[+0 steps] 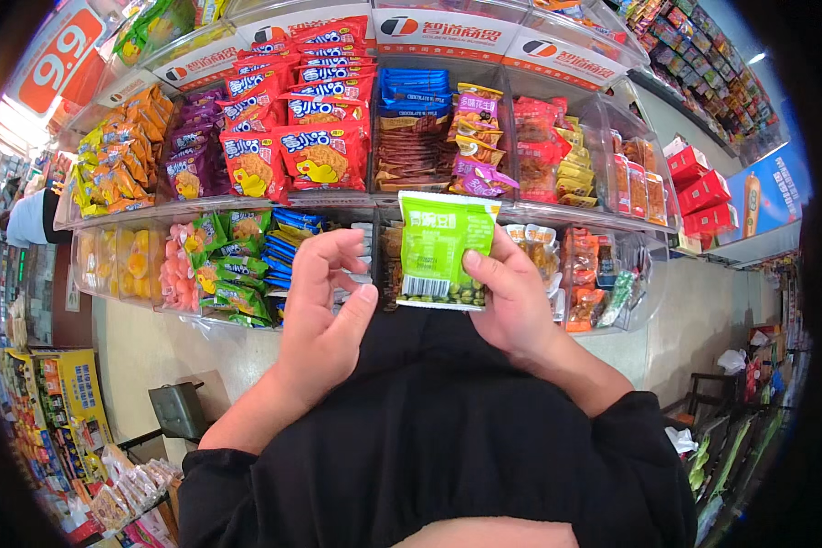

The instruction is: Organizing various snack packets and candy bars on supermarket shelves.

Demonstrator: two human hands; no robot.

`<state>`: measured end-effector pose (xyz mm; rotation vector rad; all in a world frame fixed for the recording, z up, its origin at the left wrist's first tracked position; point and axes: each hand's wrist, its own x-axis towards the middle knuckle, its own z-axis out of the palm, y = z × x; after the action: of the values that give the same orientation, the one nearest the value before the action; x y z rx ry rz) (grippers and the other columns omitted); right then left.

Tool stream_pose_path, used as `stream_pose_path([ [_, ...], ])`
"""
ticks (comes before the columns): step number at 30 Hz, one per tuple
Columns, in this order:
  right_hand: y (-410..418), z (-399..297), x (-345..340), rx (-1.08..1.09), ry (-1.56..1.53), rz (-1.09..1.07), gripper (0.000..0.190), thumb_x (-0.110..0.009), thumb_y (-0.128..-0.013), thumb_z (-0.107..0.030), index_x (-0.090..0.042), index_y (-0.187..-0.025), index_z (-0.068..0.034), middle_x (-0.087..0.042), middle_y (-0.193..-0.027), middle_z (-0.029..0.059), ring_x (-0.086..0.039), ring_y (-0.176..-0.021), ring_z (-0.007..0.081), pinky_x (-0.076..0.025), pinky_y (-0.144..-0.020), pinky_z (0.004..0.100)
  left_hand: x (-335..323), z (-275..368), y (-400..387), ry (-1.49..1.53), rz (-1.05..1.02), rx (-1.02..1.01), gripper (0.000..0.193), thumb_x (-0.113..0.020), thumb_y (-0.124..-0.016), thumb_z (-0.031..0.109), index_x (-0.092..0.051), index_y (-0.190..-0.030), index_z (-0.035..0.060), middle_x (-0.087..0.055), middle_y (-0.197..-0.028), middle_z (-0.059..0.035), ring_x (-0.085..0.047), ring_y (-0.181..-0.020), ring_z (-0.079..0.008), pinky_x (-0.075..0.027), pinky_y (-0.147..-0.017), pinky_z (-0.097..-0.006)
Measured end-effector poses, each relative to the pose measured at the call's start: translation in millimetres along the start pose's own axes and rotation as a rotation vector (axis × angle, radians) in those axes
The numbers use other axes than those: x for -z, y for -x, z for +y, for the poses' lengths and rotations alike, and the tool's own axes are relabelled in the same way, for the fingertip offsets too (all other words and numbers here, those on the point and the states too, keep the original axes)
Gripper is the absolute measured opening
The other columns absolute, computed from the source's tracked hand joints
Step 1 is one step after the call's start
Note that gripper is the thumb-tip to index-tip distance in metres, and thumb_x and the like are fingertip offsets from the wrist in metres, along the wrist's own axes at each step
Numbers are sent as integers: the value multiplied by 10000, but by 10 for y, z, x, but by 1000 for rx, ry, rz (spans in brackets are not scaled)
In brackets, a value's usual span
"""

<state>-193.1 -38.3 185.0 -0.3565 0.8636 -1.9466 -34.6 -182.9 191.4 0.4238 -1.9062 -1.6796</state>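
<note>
My right hand (514, 294) holds a small green snack packet (445, 250) by its right side, thumb in front. The packet is upright, with a barcode at its lower left and green peas at its bottom edge. To its left, my left hand (329, 308) is raised with fingers curled and apart, touching nothing. Behind both hands stands a clear plastic display rack (445, 198) with snack compartments. Above the packet are blue chocolate wafer packets (414, 92) and purple-and-yellow peanut packets (479, 137). Large red snack bags (325, 154) lie to the upper left.
Green snack packets (236, 267) and jelly cups (137, 253) fill lower left compartments. Red boxes (702, 185) stand beyond the rack's right end. A dark stool (178, 411) is on the floor at left. Part of a person (38, 216) shows at far left.
</note>
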Motion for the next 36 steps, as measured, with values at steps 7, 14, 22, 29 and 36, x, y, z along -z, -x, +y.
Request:
stream_pose_path([
  [7,33,13,-26,21,35,38,461,-564,-934,-9,-429,-1375,-2,-591,-1261,91,-564,-1175,177,-437,-1017,345,-74,137,0,-306,-115,-218,486,-651,-778,-15,-518,-1242,44,-480,-1171,-120,-516,-944,-194,-448,-810,-314],
  [14,58,-51,-106,78,157,-7,560,-623,-917,-24,-357,-1408,15,-558,-1283,97,-560,-1173,169,-444,-1014,325,-113,223,-32,-491,-117,-387,415,-691,-738,-25,-634,-1140,63,-516,-1028,-114,-525,-896,-226,-455,-771,-325],
  [22,64,-36,-33,110,160,-133,687,-700,-900,-129,-306,-1443,19,-513,-1345,91,-525,-1226,175,-420,-1041,330,-135,214,-56,-540,-49,-468,426,-711,-712,-45,-652,-1119,65,-553,-921,-97,-549,-833,-243,-467,-740,-333],
  [29,82,7,-36,136,72,-154,667,-663,-933,-172,-291,-1454,17,-504,-1364,96,-488,-1271,186,-382,-1076,347,-141,190,-9,-503,-25,-394,423,-702,-712,-55,-643,-1118,47,-565,-938,-109,-558,-859,-257,-470,-764,-341],
  [36,97,-13,-70,119,70,-139,590,-593,-976,-186,-302,-1449,15,-508,-1364,99,-490,-1266,185,-373,-1077,347,-125,209,-24,-509,-46,-400,425,-692,-715,-71,-635,-1121,38,-567,-962,-117,-558,-869,-261,-472,-773,-333],
])
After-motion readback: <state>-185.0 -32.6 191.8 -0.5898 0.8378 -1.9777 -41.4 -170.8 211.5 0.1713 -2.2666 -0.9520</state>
